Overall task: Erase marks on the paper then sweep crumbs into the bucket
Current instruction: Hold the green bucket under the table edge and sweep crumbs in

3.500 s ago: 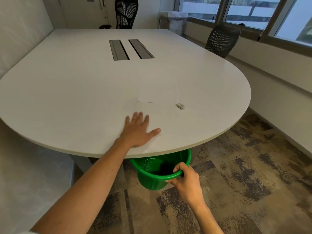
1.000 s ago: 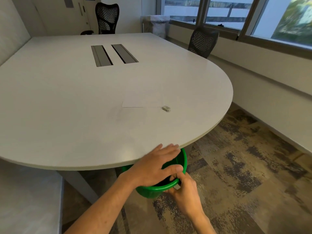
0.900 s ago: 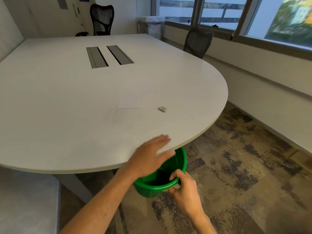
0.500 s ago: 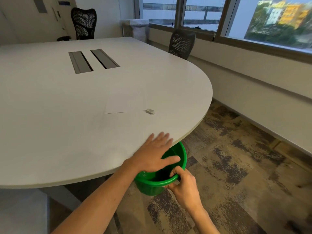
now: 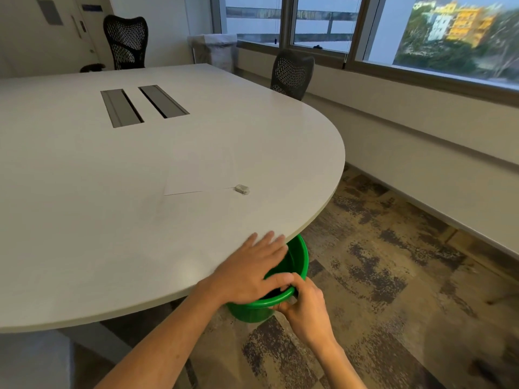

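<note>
A white sheet of paper (image 5: 200, 175) lies on the white table (image 5: 112, 169), with a small white eraser (image 5: 241, 189) at its near right corner. A green bucket (image 5: 300, 259) is held just under the table's rounded near edge. My right hand (image 5: 304, 307) grips the bucket's near rim. My left hand (image 5: 252, 270) lies flat with straight fingers across the table edge, partly over the bucket's mouth. No crumbs are plain to see.
Two grey cable hatches (image 5: 141, 105) sit in the table's middle. Black mesh chairs stand at the far end (image 5: 126, 42) and the right side (image 5: 292, 73). A lined bin (image 5: 213, 50) stands by the windows. Patterned carpet (image 5: 393, 290) spreads to the right.
My left hand went from the table top near the paper to the table edge above the bucket and stays there. The view has swung to the right. The right hand keeps its grip.
</note>
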Demonstrator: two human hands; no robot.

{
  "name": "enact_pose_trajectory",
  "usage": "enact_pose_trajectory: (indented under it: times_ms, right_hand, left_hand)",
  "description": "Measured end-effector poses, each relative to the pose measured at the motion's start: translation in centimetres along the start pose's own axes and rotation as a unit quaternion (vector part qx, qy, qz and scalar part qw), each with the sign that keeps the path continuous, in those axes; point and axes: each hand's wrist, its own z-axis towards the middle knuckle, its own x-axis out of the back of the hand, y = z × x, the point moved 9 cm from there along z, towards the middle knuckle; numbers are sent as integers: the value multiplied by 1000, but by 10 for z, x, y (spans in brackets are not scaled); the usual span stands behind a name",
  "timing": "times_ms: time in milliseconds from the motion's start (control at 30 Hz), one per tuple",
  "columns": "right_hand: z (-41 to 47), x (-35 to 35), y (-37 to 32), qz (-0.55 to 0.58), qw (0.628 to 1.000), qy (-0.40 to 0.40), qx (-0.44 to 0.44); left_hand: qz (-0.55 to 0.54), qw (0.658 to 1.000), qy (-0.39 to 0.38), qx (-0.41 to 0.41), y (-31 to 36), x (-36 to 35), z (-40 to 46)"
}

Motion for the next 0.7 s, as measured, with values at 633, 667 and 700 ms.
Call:
enact_pose_trajectory:
  times_ms: [633,667,700]
  right_hand:
    - [12,-2,1,-15,1000,3,-16]
    - [12,-1,1,-16,1000,4,-15]
    - [12,0,1,-16,1000,5,-15]
  left_hand:
    - [-97,872,281,389,-165,77,54]
    - [-93,872,282,390,-166,77,58]
    - [-90,870,284,392,-167,77,61]
